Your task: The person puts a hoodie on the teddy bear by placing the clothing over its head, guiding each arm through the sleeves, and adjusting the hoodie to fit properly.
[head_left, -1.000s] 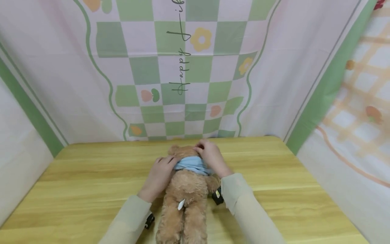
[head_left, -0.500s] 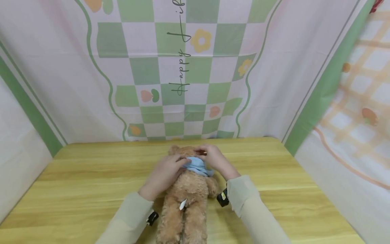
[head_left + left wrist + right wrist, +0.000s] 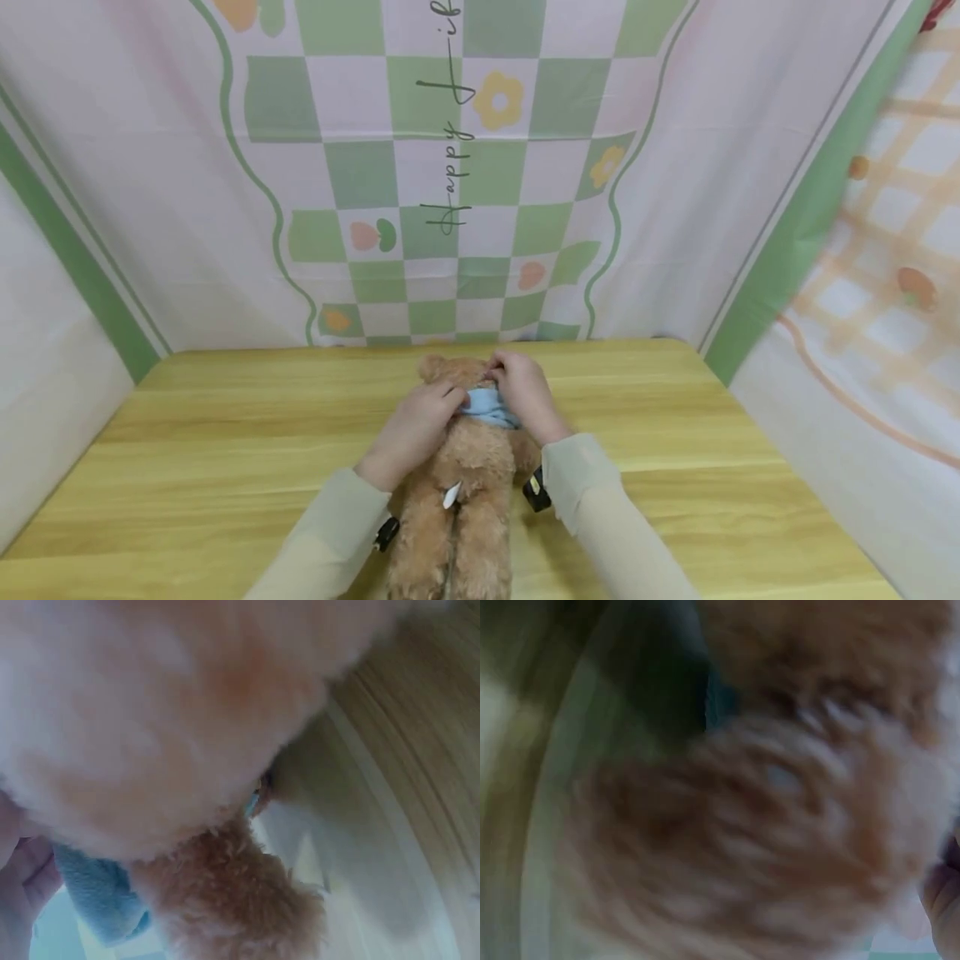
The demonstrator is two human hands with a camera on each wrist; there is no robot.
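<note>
A brown plush teddy bear [image 3: 472,467] lies stretched out on the table with its head toward the back edge. Round its neck sits a light blue scarf [image 3: 487,406], bunched in folds. The left hand [image 3: 416,429] holds the scarf's left part with bent fingers. At the upper right of the scarf, against the bear's head, the right hand [image 3: 522,392] pinches its edge. In the left wrist view the scarf [image 3: 97,892] shows beside the bear's fur [image 3: 150,735]. Blurred fur [image 3: 742,847] fills most of the right wrist view, hiding the fingertips.
The bear rests on a yellow wood-grain table [image 3: 225,450]. A white tag [image 3: 451,495] sticks up between its legs. Behind the table hangs a green-and-white checked curtain [image 3: 427,233], with more cloth on both sides. Black wrist cameras [image 3: 536,490] sit under both forearms.
The left hand has moved right, onto the scarf, and its fingers have bent. The right hand shifted slightly out and back at the scarf's upper edge. The bear stays in place.
</note>
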